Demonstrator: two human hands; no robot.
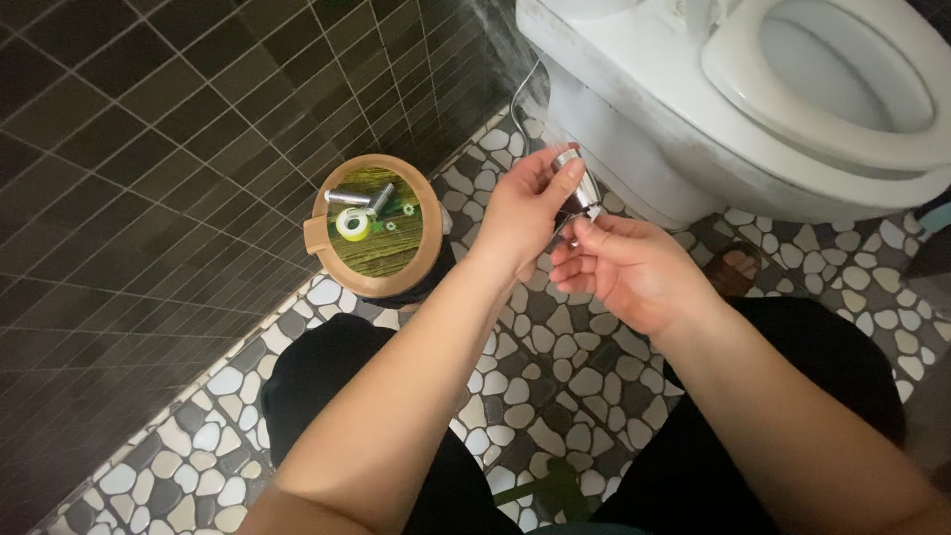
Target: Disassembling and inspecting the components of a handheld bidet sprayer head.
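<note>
My left hand [520,213] grips a small chrome metal fitting [576,182], thumb on top, held above the pebble floor beside the white toilet [644,89]. My right hand [629,269] sits just below it, fingertips touching the fitting's white lower end. To the left stands a round tan lid [323,234] with a green patterned top. On it lie a roll of white tape [354,223] and two short chrome pieces [348,197].
Dark tiled wall [149,178] rises on the left. Pebble mosaic floor [555,376] runs under my black-trousered knees. A thin hose [519,97] drops behind the toilet base. A floor drain [733,269] lies right of my hands.
</note>
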